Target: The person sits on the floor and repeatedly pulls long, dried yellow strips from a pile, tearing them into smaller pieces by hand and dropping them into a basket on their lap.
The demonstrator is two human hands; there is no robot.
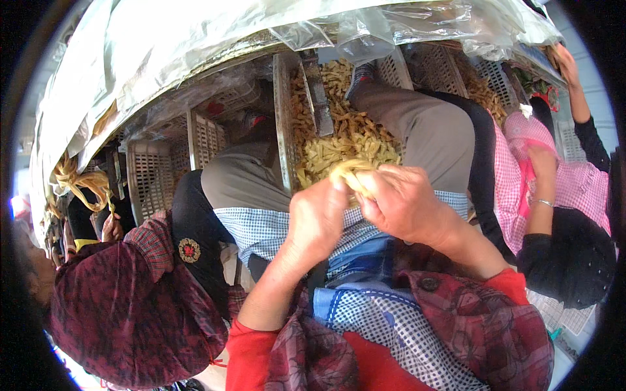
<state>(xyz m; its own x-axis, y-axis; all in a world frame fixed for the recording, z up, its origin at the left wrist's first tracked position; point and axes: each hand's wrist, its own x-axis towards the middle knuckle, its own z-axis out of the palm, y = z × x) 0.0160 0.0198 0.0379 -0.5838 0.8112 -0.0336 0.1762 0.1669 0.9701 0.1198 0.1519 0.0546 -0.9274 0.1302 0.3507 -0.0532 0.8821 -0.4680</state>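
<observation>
My left hand [318, 220] and my right hand [403, 205] are close together above my lap. Between them they grip a pliable pale yellow strip [353, 171], looped over on itself at the top. Fingers hide its lower part, and its material is unclear. Just beyond my hands, between my knees, a plastic crate [284, 122] holds a heap of short yellow pieces [337, 151]. Browner pieces [359, 119] lie farther back in it. A flat dark bar [318, 100] slants across the crate's contents.
White plastic sheeting [195, 39] covers a raised surface ahead. Slatted crates [151, 171] stand under it. At left a co-worker in a dark red sleeve [132, 313] is near hanging yellowish strips [83, 181]. Another person in a pink checked apron [508, 185] sits at right.
</observation>
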